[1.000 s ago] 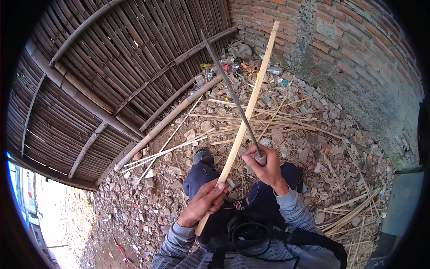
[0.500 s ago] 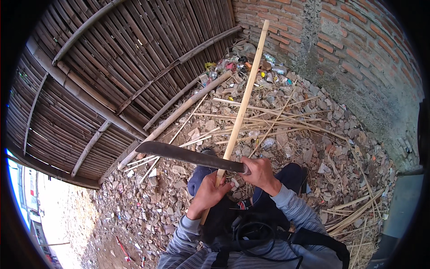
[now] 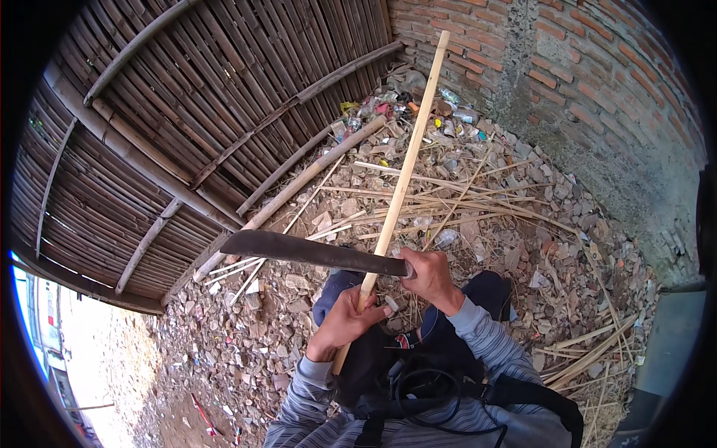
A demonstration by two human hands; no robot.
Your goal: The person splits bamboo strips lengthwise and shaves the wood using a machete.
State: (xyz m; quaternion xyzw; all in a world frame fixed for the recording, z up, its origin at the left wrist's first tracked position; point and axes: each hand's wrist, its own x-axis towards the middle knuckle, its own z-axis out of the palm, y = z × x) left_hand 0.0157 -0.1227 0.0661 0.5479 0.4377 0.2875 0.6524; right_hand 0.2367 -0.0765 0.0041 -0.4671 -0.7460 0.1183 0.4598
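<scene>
A long pale bamboo strip (image 3: 411, 158) slants away from my lap toward the brick wall. Around its near part my left hand (image 3: 349, 320) is closed, the thumb lying to the right side. My right hand (image 3: 433, 279) grips the handle of a machete (image 3: 310, 252), most of the handle hidden in the fist. Its broad dark blade points left and crosses over the strip just beyond my left hand. Whether the edge touches the strip I cannot tell.
Loose bamboo strips (image 3: 478, 203) lie over the rubble ahead, and more slivers (image 3: 590, 355) at the right. A bamboo-slat wall (image 3: 224, 97) rises on the left, a brick wall (image 3: 590, 89) at the far right. A bamboo pole (image 3: 317, 178) lies along the slat wall; litter (image 3: 448, 123) fills the corner.
My right hand and the machete have moved slightly away from me and left along the strip. My left hand keeps its hold, with the strip almost unmoved.
</scene>
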